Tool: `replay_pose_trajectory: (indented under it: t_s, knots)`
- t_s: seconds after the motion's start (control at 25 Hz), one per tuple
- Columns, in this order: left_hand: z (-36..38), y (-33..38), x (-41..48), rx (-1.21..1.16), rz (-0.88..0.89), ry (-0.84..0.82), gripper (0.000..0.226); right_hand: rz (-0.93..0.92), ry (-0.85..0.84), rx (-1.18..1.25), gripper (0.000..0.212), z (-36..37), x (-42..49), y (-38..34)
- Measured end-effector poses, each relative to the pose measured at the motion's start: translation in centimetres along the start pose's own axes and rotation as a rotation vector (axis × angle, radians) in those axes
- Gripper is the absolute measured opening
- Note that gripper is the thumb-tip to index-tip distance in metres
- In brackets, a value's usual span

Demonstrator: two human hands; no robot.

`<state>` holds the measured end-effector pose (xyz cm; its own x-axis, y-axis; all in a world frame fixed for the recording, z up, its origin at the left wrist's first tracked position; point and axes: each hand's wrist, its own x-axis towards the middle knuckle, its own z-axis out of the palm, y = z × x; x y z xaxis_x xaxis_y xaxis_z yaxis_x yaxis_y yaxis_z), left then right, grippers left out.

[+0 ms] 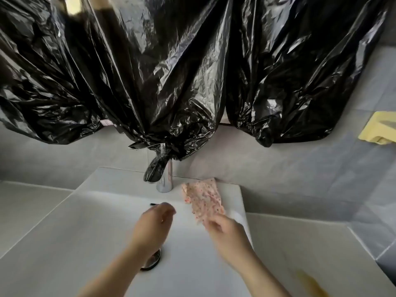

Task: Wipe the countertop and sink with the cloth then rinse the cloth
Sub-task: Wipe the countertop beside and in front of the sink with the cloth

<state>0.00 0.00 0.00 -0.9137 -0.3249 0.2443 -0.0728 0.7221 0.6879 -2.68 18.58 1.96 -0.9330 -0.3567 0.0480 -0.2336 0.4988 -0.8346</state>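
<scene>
A pink speckled cloth lies on the back right rim of the white sink, just right of the chrome tap. My right hand touches the cloth's near edge; whether its fingers pinch the cloth is blurred. My left hand hovers over the basin with loosely curled fingers and holds nothing. It hangs above the chrome drain.
Black plastic sheeting hangs over the wall above the sink and drapes onto the tap. A yellow cloth hangs at the right edge. A brownish-yellow stain marks the white countertop at the near right.
</scene>
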Motion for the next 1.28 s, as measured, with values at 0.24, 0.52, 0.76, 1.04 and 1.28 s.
replay_pose_trajectory:
  t_s: [0.24,0.52,0.76,1.04,1.28]
  knots:
    - [4.8,-2.9,3.0,0.514,0.208,0.100,0.069,-0.250,0.267,-0.653,0.036,4.4,8.9,0.4]
    - [6.8,-4.7,2.7,0.621,0.238,0.114,0.089,-0.106,-0.006,-0.835,0.052,6.2,12.8,2.2]
    - [6.2,-4.6,2.4,0.567,0.233,0.005,0.099,-0.372,0.270,-0.823,0.042,6.1,11.8,4.0]
    - [5.1,2.0,0.4,0.416,0.186,-0.141,0.048,-0.131,0.241,-0.316,0.033,1.6,5.4,4.2]
    - [9.0,9.7,-3.8,0.272,0.269,-0.169,0.038,0.260,0.560,0.502,0.035,-7.2,1.8,5.6]
